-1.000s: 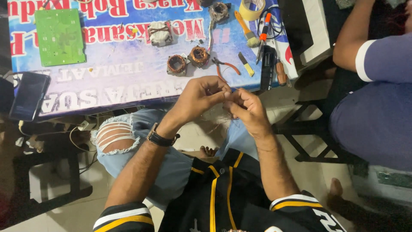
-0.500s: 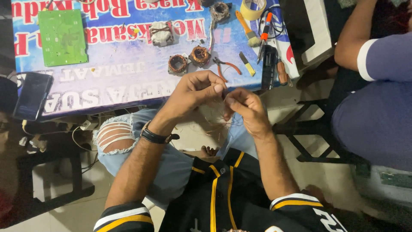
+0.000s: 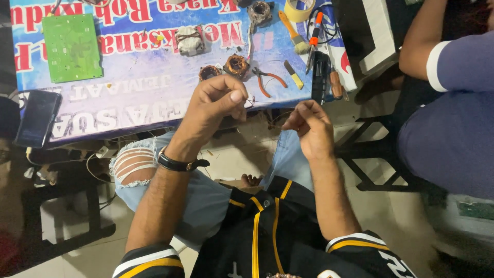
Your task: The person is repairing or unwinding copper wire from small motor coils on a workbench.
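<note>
My left hand [image 3: 216,105] is raised at the near edge of the table, thumb and fingers pinched on a thin wire [image 3: 251,101]. My right hand [image 3: 309,128] is a little lower and to the right, its fingertips also pinched together on the same fine wire. The wire is hard to trace between them. Both hands hover over my lap, just in front of two copper-wound coils [image 3: 236,65] on the table. A black watch sits on my left wrist.
The table is covered by a blue printed banner [image 3: 154,87]. On it lie a green circuit board [image 3: 72,47], a white wound block [image 3: 189,40], orange-handled pliers [image 3: 267,80], a brush [image 3: 293,31], screwdrivers [image 3: 314,41], a tape roll [image 3: 300,7] and a phone [image 3: 37,118]. Another person [image 3: 453,103] sits at right.
My hands were close together a second ago and have drawn apart. The left went up toward the table edge and the right shifted right.
</note>
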